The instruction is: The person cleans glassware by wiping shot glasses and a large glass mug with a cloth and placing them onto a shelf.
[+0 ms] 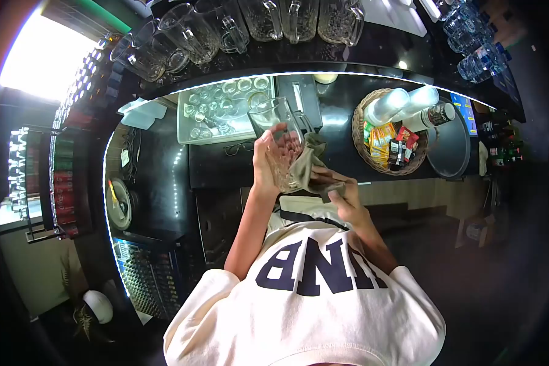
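Your left hand point(267, 161) was wrapped around the mug point(273, 114), which you held tilted above the counter's point(222, 166) near edge, in front of your shirt point(323, 317). Your right hand point(344, 198) was clamped on the cloth point(311, 161), which lay against the mug's right side. A tray point(182, 125) of glasses point(229, 108) stood just beyond, and a basket point(358, 129) of cups point(389, 107) and sachets point(381, 139) to the right.

A blown-out window point(46, 52) and a glowing light strip point(274, 74) brighten a dim, fisheye-curved view.
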### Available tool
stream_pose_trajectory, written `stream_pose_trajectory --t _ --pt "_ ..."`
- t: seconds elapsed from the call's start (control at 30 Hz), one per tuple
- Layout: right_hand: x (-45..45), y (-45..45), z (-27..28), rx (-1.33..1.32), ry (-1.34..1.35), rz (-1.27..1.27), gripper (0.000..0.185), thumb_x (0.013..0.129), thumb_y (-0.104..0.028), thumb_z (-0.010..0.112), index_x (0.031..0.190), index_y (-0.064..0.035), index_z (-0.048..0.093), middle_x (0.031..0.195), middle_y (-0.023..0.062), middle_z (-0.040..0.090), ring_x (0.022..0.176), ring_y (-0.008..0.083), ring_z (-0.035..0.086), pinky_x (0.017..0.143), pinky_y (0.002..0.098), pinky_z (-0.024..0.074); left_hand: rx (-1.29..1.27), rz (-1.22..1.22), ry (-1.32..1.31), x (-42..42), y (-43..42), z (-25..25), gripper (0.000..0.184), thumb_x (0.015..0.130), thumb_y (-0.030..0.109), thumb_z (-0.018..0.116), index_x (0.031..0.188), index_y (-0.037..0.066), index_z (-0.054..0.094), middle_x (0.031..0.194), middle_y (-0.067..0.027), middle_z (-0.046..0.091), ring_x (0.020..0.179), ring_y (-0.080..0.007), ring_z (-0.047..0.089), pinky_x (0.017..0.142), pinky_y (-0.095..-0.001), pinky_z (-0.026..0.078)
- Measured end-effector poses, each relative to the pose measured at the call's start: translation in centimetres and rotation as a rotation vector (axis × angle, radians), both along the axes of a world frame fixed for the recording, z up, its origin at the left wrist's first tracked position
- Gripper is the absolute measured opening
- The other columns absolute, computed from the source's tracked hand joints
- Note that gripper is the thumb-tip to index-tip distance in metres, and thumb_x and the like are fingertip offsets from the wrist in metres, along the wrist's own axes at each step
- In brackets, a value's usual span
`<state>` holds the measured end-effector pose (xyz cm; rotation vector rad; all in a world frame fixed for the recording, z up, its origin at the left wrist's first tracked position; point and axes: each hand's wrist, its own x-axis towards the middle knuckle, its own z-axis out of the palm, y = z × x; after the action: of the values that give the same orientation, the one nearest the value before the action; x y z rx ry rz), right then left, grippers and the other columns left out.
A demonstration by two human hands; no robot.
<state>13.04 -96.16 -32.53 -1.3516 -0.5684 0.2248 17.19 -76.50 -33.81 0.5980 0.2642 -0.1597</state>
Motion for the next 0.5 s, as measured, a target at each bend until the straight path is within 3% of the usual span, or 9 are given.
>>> stream_pose_trajectory --t 0.13,0.23,0.3,0.37,0.47,0.5 --pt "2.1 0.8 1.3 -0.160 -0.274 -0.110 0.033 0.099 -0.014 0.046 0.117 0.0091 0.061 0.130 0.0221 0.058 0.125 0.0347 0.054 0.108 0.0376 0.0366 0.076 -0.010 -0.051 -0.9 -1.5 2.9 0.072 0.091 0.043 0.053 0.144 0.001 0.029 0.118 -0.0148 0.057 0.102 -0.0236 0.060 0.090 -0.0371 0.051" --pt "4.3 1.9 3.9 -0.172 -0.116 -0.200 0.033 0.101 -0.018 0.046 0.116 0.0072 0.061 0.128 0.0225 0.059 0.117 0.0342 0.058 0.100 0.0367 0.0429 0.153 -0.063 -0.170 -1.8 -1.6 3.0 0.073 0.089 0.042 0.057 0.143 0.001 0.031 0.118 -0.0143 0.056 0.104 -0.0224 0.060 0.090 -0.0361 0.052" --pt "5.7 1.7 4.6 -0.274 -0.018 -0.196 0.033 0.102 -0.022 0.045 0.115 0.0044 0.060 0.110 0.0195 0.067 0.097 0.0298 0.067 0.086 0.0335 0.0494 0.092 -0.068 -0.184 -2.3 -2.2 2.8 0.075 0.084 0.039 0.064 0.141 0.001 0.033 0.115 -0.0128 0.057 0.100 -0.0200 0.061 0.088 -0.0355 0.052" --pt "6.9 2.4 5.3 -0.282 -0.153 -0.289 0.034 0.103 -0.022 0.044 0.117 0.0040 0.060 0.102 0.0168 0.070 0.094 0.0294 0.068 0.086 0.0340 0.0495 0.233 -0.050 -0.228 -2.1 -2.6 2.9 0.077 0.080 0.035 0.067 0.140 0.001 0.034 0.115 -0.0118 0.057 0.100 -0.0197 0.061 0.087 -0.0347 0.053" --pt "5.8 3.0 5.8 -0.130 0.037 -0.212 0.036 0.103 -0.022 0.043 0.121 0.0047 0.058 0.113 0.0197 0.067 0.106 0.0323 0.065 0.093 0.0352 0.0471 0.308 -0.050 -0.275 -1.5 -1.7 2.9 0.076 0.077 0.030 0.069 0.139 0.002 0.034 0.114 -0.0116 0.055 0.099 -0.0204 0.061 0.086 -0.0350 0.053" --pt "5.3 2.9 5.3 -0.165 -0.036 -0.206 0.036 0.103 -0.022 0.043 0.122 0.0050 0.058 0.117 0.0204 0.065 0.111 0.0330 0.062 0.096 0.0358 0.0452 0.230 -0.034 -0.271 -1.3 -1.4 3.0 0.075 0.077 0.028 0.068 0.138 0.001 0.034 0.114 -0.0118 0.055 0.099 -0.0207 0.061 0.086 -0.0349 0.053"
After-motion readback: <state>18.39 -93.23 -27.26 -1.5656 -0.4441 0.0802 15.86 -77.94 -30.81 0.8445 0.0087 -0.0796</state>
